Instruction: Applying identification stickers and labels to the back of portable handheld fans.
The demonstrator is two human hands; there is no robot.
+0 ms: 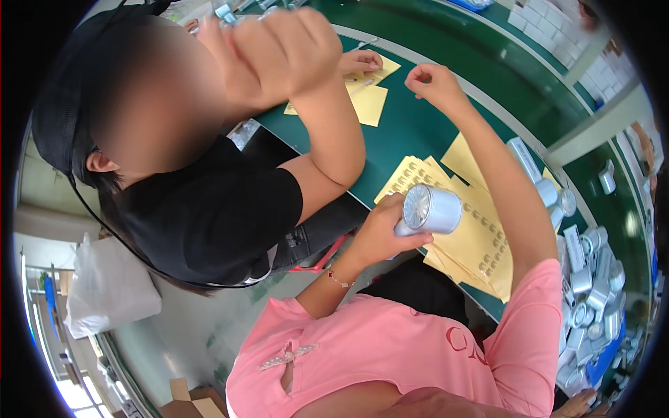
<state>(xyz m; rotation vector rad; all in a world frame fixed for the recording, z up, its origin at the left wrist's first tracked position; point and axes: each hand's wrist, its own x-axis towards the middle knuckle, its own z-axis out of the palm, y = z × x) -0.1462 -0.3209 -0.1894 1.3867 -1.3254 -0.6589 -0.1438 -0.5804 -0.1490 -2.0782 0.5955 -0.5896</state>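
Observation:
In my left hand (387, 233) is a light blue, silvery cylindrical housing (442, 210) with a handle-like stem. Its round, faceted end (417, 207) faces left, and my fingers wrap the stem below it. My right hand (430, 82) is stretched out over the far side of the green table, its thumb and fingers curled together; anything between them is too small to make out. Beneath the housing lie yellow backing sheets (460, 244) with rows of small dark-marked stickers.
A co-worker in black sits at my left, a raised fist (293, 52) close by and another hand (362, 63) on a yellow sheet. A heap of light blue housings (592, 292) lies at right. Beyond the green table (411, 132) runs a green conveyor belt (481, 70).

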